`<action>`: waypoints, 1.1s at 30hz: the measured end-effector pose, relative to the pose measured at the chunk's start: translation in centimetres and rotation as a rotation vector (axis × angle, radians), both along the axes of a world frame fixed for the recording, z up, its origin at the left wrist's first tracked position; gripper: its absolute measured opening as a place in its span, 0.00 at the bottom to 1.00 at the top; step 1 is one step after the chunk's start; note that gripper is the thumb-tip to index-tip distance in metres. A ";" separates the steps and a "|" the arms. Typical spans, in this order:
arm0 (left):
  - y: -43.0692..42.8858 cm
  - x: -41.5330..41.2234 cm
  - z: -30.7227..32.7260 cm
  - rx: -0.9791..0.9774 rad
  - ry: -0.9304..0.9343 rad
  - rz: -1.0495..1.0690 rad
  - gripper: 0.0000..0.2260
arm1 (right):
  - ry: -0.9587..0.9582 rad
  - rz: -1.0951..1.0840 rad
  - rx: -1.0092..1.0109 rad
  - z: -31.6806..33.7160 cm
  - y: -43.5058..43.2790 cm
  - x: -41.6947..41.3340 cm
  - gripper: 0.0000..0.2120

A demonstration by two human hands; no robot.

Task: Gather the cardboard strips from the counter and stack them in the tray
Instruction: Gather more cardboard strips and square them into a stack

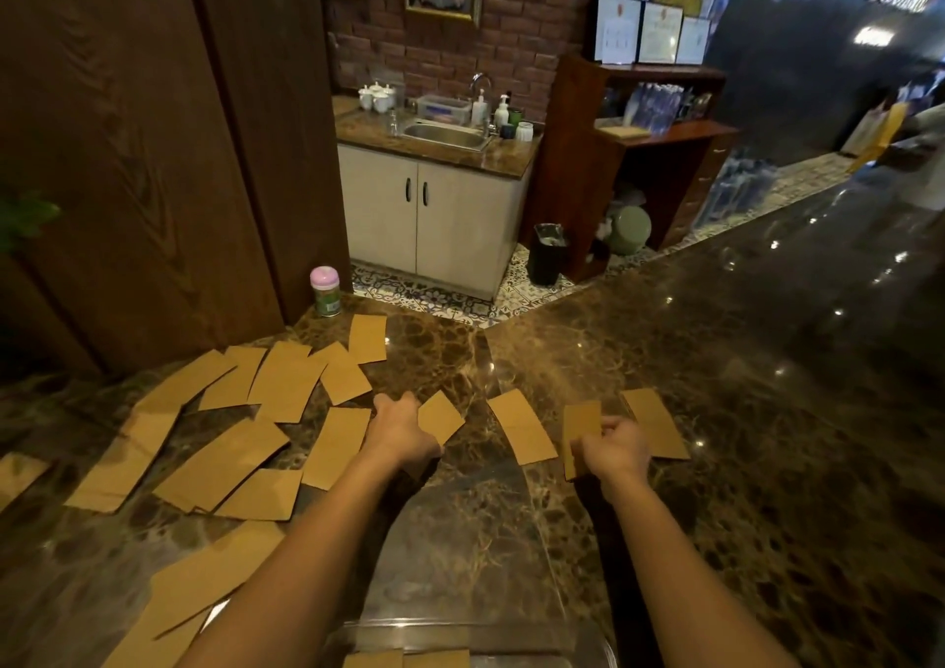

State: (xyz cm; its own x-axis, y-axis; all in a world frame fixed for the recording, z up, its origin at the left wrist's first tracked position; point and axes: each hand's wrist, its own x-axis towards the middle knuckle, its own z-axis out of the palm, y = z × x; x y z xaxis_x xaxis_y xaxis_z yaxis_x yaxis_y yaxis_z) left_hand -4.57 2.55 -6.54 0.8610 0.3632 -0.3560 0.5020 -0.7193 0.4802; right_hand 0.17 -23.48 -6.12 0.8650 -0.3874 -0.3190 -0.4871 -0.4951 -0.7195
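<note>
Both hands reach forward over the dark marble table (716, 386). The left hand (404, 432) is closed on one cardboard strip (441, 417), which sticks out to the right of the fingers and is tilted. The right hand (616, 450) is closed around another strip (580, 434), held nearly upright in front of the fist. Between the two hands a single strip (521, 427) lies flat on the table, and one more strip (657, 429) lies just right of the right hand, partly behind it. Many loose strips (225, 442) are scattered on the left part of the table, several overlapping each other, and some more lie near the left forearm at the lower left. At the bottom edge, close to the person, a shiny metal tray (588, 639) is partly in view, with two strips (404, 659) lying in it side by side. At the far left edge of the table, next to the wooden wall, stands a small green bottle with pink lid (325, 291).
</note>
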 end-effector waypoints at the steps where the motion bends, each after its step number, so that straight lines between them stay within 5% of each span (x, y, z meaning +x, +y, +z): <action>1: 0.1 -0.1 -0.1 -0.027 -0.018 0.012 0.31 | -0.035 -0.016 0.064 0.2 -0.1 0.2 0.19; 6: 3.3 -0.3 1.0 -0.079 -0.106 0.089 0.32 | -0.028 0.096 0.308 1.1 1.4 2.1 0.36; 9: 7.1 -1.6 2.4 0.045 -0.039 0.143 0.39 | 0.129 0.285 0.129 1.0 3.5 2.7 0.40; 12: 10.3 -3.5 2.6 0.113 0.110 0.243 0.43 | 0.191 0.417 -0.208 0.9 5.4 2.9 0.35; 19: 9.2 -5.2 1.5 0.106 0.102 0.237 0.40 | 0.226 0.507 -0.275 -0.5 9.8 3.5 0.34; 26: 7.6 -4.3 1.8 0.006 0.120 0.196 0.34 | 0.111 0.458 -0.027 -0.9 13.3 2.9 0.16; 33: 9.9 -6.2 2.7 -0.254 -0.047 0.271 0.31 | 0.089 0.500 0.216 -0.5 22.0 2.1 0.11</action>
